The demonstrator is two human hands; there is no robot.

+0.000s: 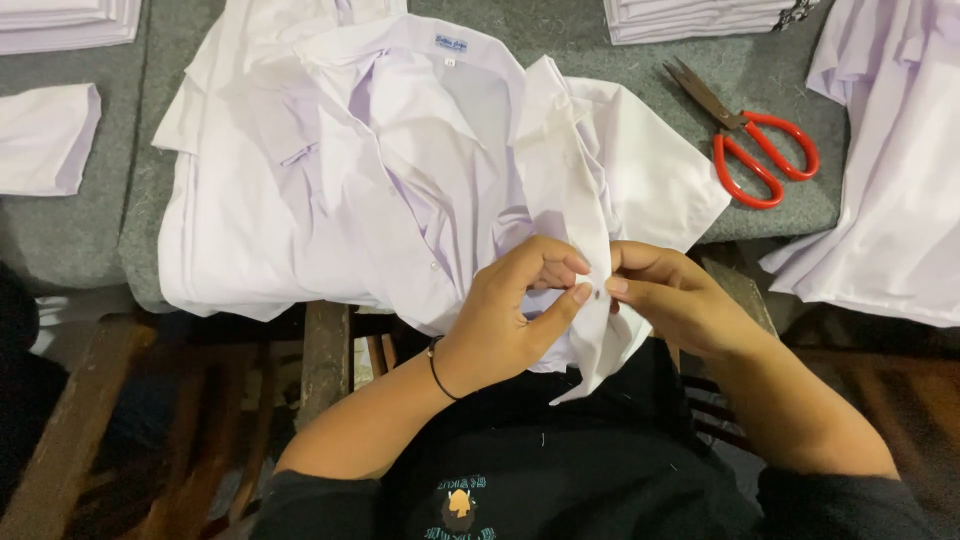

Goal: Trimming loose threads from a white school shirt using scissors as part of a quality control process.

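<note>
White cotton-look shirt (400, 170), collar far, spread open over the near edge of a grey-covered worktop (620, 60); its front strip (592, 230) hangs off the edge toward the person's lap. Left hand (515, 310), a thin black band at the wrist, pinches that strip from the left, thumb and forefinger pressed together on the cloth. Right hand (665, 295) meets it from the right, fingertips likewise closed on the same strip, so both grips are clamped on the placket, touching each other across it. A small dark spot (598, 294), a button or a buttonhole, too small to tell, sits between the two thumbs. One small pale button (434, 266) shows on the shirt's inner edge, left of the hands. Progress, as a judgement: the shirt lies open, not folded, and only this one point of the strip is being worked, so most of the handling appears to remain. Red-handled scissors (752, 140), blades shut, lie on the worktop far right, well apart from the hands. Folded white stacks at far left (60, 22) and far right (690, 18); loose white garments (890, 170) drape at the right edge; a white piece (45, 140) lies at left.
</note>
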